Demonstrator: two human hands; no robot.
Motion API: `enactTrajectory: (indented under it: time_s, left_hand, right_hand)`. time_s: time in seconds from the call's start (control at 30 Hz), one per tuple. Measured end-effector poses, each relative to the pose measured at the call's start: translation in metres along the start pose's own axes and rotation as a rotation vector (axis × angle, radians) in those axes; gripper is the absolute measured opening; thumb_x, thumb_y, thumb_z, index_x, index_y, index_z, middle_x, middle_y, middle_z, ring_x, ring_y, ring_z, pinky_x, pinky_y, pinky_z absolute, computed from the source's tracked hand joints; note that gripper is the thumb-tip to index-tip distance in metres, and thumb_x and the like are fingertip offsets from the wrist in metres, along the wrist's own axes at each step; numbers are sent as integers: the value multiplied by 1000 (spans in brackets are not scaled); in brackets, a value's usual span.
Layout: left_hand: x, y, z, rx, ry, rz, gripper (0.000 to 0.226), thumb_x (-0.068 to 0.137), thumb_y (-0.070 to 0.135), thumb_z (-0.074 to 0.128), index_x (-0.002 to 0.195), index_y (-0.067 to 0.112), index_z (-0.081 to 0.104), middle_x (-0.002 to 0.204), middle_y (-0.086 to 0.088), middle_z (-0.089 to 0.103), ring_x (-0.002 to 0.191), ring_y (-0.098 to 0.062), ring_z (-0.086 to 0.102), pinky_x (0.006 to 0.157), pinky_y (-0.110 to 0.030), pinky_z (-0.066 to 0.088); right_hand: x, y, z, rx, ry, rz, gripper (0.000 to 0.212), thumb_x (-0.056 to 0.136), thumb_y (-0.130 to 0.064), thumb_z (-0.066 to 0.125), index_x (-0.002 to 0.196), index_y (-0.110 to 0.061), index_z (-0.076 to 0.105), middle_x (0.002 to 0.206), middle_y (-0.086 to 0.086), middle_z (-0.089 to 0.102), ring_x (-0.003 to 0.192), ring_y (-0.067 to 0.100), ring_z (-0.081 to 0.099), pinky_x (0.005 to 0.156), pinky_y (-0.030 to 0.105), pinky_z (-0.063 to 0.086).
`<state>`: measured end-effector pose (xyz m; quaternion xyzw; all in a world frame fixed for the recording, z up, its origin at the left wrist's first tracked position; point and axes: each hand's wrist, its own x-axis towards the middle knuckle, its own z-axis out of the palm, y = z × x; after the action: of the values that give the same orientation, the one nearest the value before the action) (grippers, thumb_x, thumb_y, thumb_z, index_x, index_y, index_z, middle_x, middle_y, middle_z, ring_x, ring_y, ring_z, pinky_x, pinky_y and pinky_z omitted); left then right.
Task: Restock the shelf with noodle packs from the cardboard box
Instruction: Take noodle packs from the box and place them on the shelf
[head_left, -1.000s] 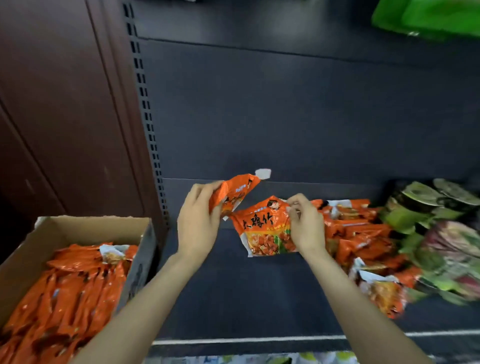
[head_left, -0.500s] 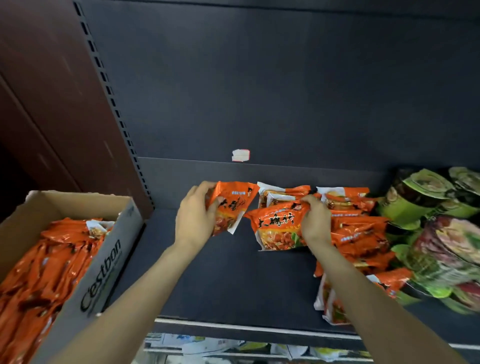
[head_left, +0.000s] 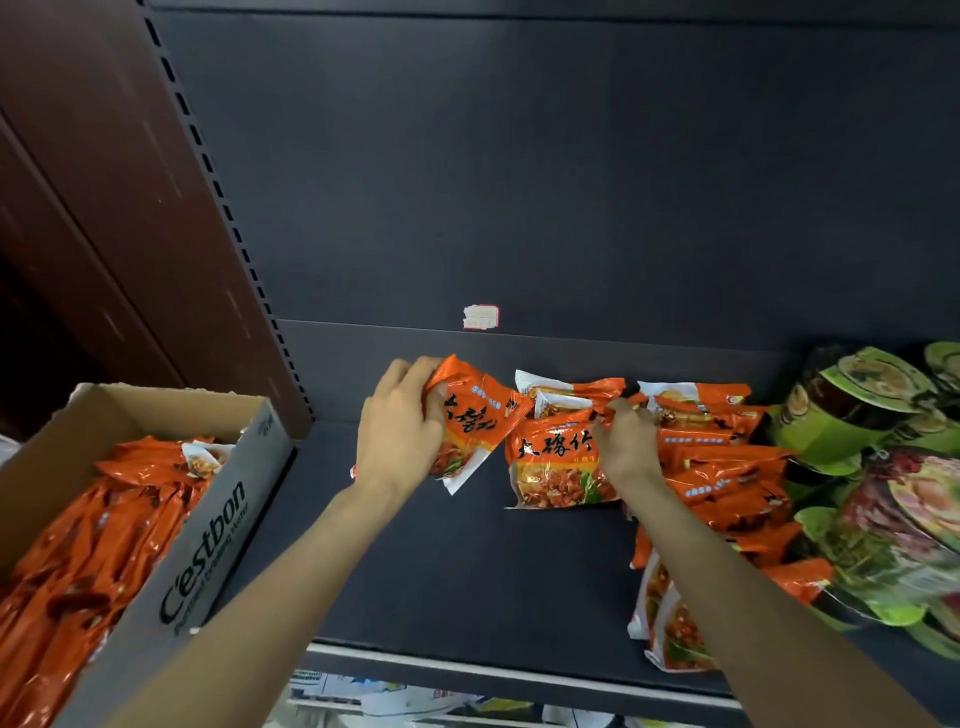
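Head view: the left hand (head_left: 400, 441) has its fingers curled round an orange noodle pack (head_left: 472, 421), held tilted over the dark shelf (head_left: 441, 561). At its 3 o'clock, the right hand (head_left: 626, 441) pinches the top edge of a second pack (head_left: 556, 462). The cardboard box (head_left: 208, 525) sits at 8 o'clock, holding more packs.

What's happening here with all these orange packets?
A person is stocking a dark shelf with orange noodle packs. The left hand grips one pack just above the shelf, while the right hand pinches the top edge of another pack standing beside the stocked ones. A cardboard box at the left holds many more packs.
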<state>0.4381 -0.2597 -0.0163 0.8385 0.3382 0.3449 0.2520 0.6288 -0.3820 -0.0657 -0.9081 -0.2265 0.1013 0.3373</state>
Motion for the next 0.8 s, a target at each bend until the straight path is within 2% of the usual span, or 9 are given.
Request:
enactTrajectory:
  time_s: [0.07, 0.13, 0.2, 0.3, 0.37, 0.47, 0.6, 0.7, 0.8]
  left_hand:
    - [2, 1, 1, -17, -52, 16, 21, 94, 14, 50, 112, 19, 61, 96, 3, 52, 88, -22, 55, 80, -31, 43]
    - [3, 2, 5, -27, -138, 45, 21, 94, 14, 51, 112, 19, 61, 96, 4, 52, 88, -17, 53, 77, -24, 38]
    - [2, 5, 11, -33, -227, 64, 21, 94, 16, 52, 113, 20, 61, 97, 2, 54, 89, -15, 52, 77, -22, 37]
    - [3, 7, 26, -17, -368, 91, 22, 94, 19, 54, 115, 20, 61, 99, 1, 56, 95, -16, 53, 83, -24, 39]
    - [6, 11, 38, 9, -484, 124, 25, 94, 20, 55, 118, 20, 61, 100, 1, 57, 99, -18, 54, 87, -27, 41]
    - [8, 19, 62, 35, -591, 182, 29, 93, 21, 57, 122, 18, 59, 115, 0, 61, 107, -19, 57, 93, -35, 46]
    - [7, 33, 93, 13, -660, 167, 29, 91, 20, 59, 120, 20, 57, 118, -1, 63, 110, -19, 57, 93, -38, 48]
    - [5, 37, 107, -35, -713, 158, 29, 89, 18, 62, 117, 19, 56, 114, -1, 65, 107, -18, 60, 92, -40, 50]
    - [3, 31, 109, -3, -697, 161, 38, 86, 20, 65, 121, 22, 52, 121, 0, 61, 108, -17, 59, 90, -39, 51]
  right_hand:
    - [0, 0, 0, -33, -37, -16, 44, 93, -8, 54, 135, -4, 41, 134, 22, 39, 95, 33, 62, 89, 36, 50]
    - [-2, 4, 2, -27, -54, -33, 49, 91, -5, 56, 137, -5, 38, 136, 22, 38, 107, 35, 58, 95, 37, 47]
    - [-5, 5, 1, -22, -68, -56, 53, 91, -3, 56, 139, -7, 35, 136, 22, 36, 114, 36, 54, 100, 38, 43]
    - [-7, 7, -7, -48, -101, -88, 57, 91, -1, 55, 143, -9, 31, 135, 20, 38, 116, 32, 51, 99, 33, 39]
    - [-6, 12, -14, -62, -122, -119, 59, 90, 2, 54, 143, -13, 32, 134, 18, 41, 114, 29, 53, 96, 32, 42]
    - [-7, 20, -26, -57, -210, -199, 64, 84, 9, 53, 140, -21, 39, 137, 13, 42, 122, 26, 49, 94, 35, 49]
    - [-17, 22, -38, -18, -350, -246, 71, 76, 0, 70, 137, -22, 42, 134, 4, 48, 124, 18, 47, 93, 27, 46]
    - [-19, 23, -34, -81, -316, -284, 59, 76, -9, 74, 129, -18, 51, 124, 0, 58, 113, 15, 54, 82, 18, 39]
    - [-17, 25, -28, -171, -218, -299, 30, 82, -8, 68, 111, -14, 62, 111, 4, 64, 104, 20, 60, 79, 23, 44]
